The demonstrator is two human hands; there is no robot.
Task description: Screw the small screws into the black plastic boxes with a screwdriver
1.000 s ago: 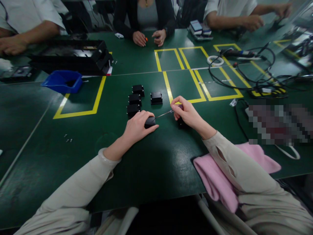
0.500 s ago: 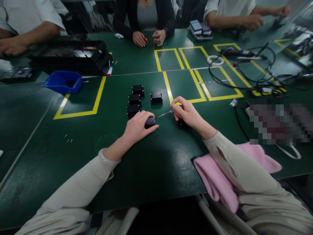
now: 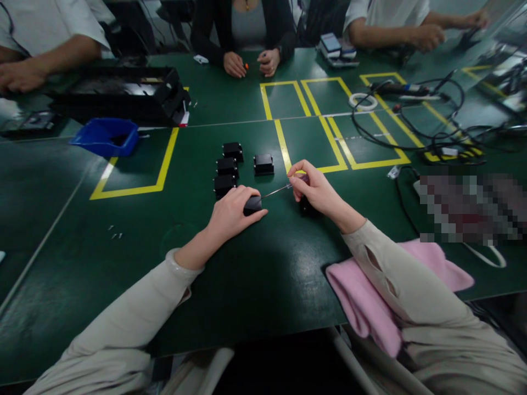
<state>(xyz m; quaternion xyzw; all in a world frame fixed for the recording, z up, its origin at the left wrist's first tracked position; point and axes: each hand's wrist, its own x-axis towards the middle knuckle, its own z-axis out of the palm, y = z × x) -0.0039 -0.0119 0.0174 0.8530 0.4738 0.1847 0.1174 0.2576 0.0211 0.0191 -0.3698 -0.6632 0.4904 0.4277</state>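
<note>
My left hand [image 3: 235,214] is closed around a small black box [image 3: 252,205] on the green table. In my right hand [image 3: 310,189] is a screwdriver [image 3: 276,191], its thin metal shaft pointing left, with the tip at the box's right side. Whether the tip sits in a screw is too small to tell. Beyond my left hand stand several similar black boxes [image 3: 227,167] in a short column, and one more black box [image 3: 263,164] lies to their right. Partly hidden under my right hand is another dark object [image 3: 305,207].
A blue scoop-shaped bin [image 3: 106,137] and black trays [image 3: 119,96] stand at the left. Tiny screws [image 3: 116,236] lie nearer. Cables [image 3: 411,137] coil at the right, above a pink cloth [image 3: 362,296]. Across the table, a co-worker's hands [image 3: 251,64] rest between two other people.
</note>
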